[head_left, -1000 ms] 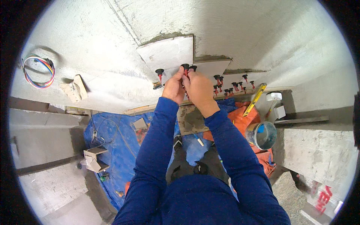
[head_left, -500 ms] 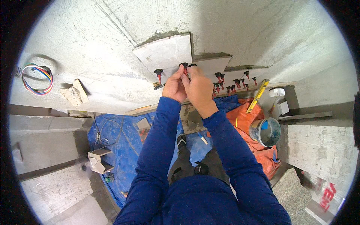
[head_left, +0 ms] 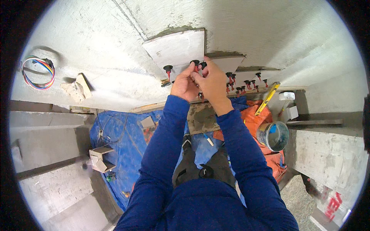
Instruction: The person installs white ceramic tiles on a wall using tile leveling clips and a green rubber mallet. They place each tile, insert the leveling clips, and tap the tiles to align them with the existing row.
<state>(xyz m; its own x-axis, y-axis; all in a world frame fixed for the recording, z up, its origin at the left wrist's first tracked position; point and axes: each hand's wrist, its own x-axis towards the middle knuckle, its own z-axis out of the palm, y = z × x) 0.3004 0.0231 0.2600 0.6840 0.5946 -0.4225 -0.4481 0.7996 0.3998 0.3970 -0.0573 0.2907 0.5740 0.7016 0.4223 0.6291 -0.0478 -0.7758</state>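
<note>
On the wall ahead is a row of pale grey tiles; the tall tile [head_left: 177, 48] stands highest. Tile leveling spacers with black caps and red stems sit along the tile joints. My left hand [head_left: 185, 86] is closed, its thumb and finger pinching the red stem of one tile leveling spacer [head_left: 195, 62] at the tall tile's lower right. Beside it my right hand [head_left: 212, 81] curls round a second spacer [head_left: 203, 65], index finger reaching up to the tile's edge; its exact grip is partly hidden. Another spacer [head_left: 168, 68] stands to the left.
Several more spacers [head_left: 230, 76] line the tiles on the right. A yellow spirit level [head_left: 267, 99] leans near a bucket [head_left: 283, 138] on an orange tarp [head_left: 250, 111]. Blue sheeting [head_left: 123, 134] covers the floor. Coiled coloured wires [head_left: 37, 73] hang from the wall at left.
The wall has shifted slightly rightward in view. My right hand has moved up and right, its index finger now extended at the tile's edge. My left hand stays at the spacer.
</note>
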